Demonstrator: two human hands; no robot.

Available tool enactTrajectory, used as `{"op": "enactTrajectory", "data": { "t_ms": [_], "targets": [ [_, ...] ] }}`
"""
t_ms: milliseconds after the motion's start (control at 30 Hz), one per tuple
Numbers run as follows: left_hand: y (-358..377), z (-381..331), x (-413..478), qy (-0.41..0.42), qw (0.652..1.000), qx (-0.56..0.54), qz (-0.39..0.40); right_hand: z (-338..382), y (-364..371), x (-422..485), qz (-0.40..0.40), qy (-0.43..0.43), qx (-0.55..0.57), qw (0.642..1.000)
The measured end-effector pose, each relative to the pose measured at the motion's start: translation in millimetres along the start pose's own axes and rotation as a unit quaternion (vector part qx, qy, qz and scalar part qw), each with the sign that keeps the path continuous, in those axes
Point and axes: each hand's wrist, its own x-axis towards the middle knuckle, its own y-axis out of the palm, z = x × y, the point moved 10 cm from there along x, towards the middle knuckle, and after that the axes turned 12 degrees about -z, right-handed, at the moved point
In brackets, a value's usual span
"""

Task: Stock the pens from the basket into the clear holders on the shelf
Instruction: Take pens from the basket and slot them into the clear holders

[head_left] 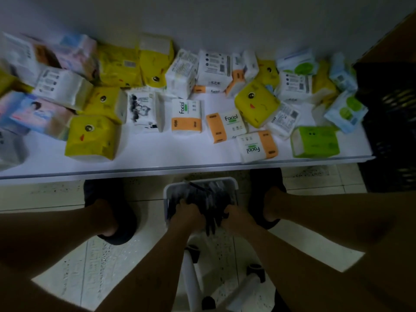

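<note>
A dim room: a white shelf (157, 161) runs along a pale wall, covered with tissue packs (92, 138) in yellow, orange-and-white, green and pastel wrappers. A black crate (391, 122) stands at its right end. Below the shelf edge, over the speckled tile floor (56, 194), sits the white basket (234, 184), between my feet in dark slippers (122, 224). The dark pens (209, 197) lie heaped inside it. My left hand (186, 212) and right hand (236, 216) are both down in the basket, fingers curled round a bunch of pens held between them. The motion blur hides single fingers. A white frame on dark casters (191, 280) shows beneath my forearms.
</note>
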Motion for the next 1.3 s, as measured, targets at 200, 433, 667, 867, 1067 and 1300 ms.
{"op": "enactTrajectory", "data": {
  "t_ms": [200,433,667,867,1067,1300],
  "targets": [
    [-0.4,-10.4,-10.4,-0.008,1.000,-0.017,0.010,-18.0,-11.7,8.1,-0.041,0.015,0.038,0.998],
    [-39.1,3.2,-15.1,-0.041,0.985,-0.112,-0.127,-17.3,0.9,22.0,-0.013,0.004,0.040,0.999],
    [-20.0,3.8,-0.9,-0.050,0.979,-0.198,-0.003,-18.7,12.0,31.3,0.030,0.012,0.021,0.999],
    [-18.2,3.3,-3.9,-0.066,0.981,-0.183,0.010,-16.8,18.3,32.9,0.048,0.024,0.027,0.998],
    [-10.5,17.8,3.9,-0.081,0.975,-0.204,0.021,-19.8,15.9,35.8,0.035,0.035,0.023,0.998],
    [-12.3,16.2,1.5,-0.097,0.972,-0.212,0.036,-14.2,2.1,33.5,-0.044,0.005,-0.014,0.999]
  ]
}}
